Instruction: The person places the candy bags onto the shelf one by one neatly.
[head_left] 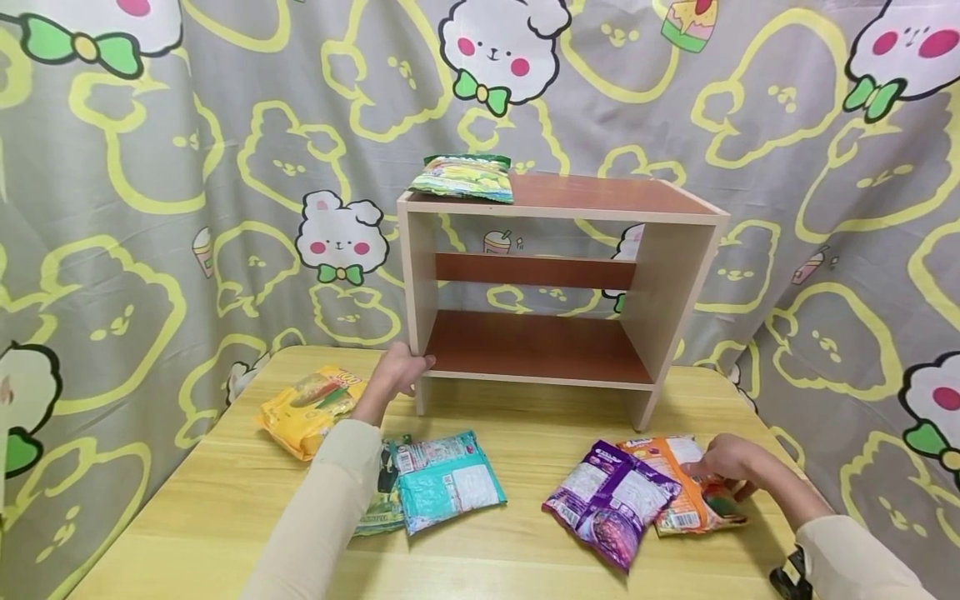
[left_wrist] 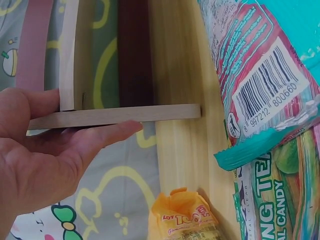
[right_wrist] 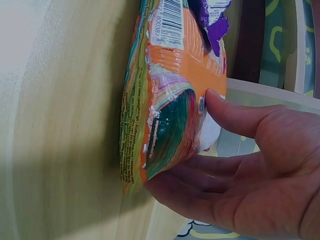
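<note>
My left hand (head_left: 397, 367) grips the left side panel of a small wooden shelf (head_left: 528, 343), thumb on the inner face and fingers along the outer one. In the left wrist view, the panel's edge (left_wrist: 170, 112) runs between thumb and fingers. At the right, my right hand (head_left: 731, 461) holds an orange candy bag (head_left: 684, 518) by its outer end. The right wrist view shows the thumb on the bag's upper face and the other fingers curled at its lower edge. A purple candy bag (head_left: 611, 504) overlaps the orange bag's left part.
A teal candy bag (head_left: 448, 483) partly covers a green candy bag (head_left: 382, 518) beside my left forearm. A yellow candy bag (head_left: 300, 417) lies farther left. Another green bag (head_left: 463, 178) rests atop the shelf. Patterned curtains (head_left: 247, 167) surround the wooden table (head_left: 210, 517).
</note>
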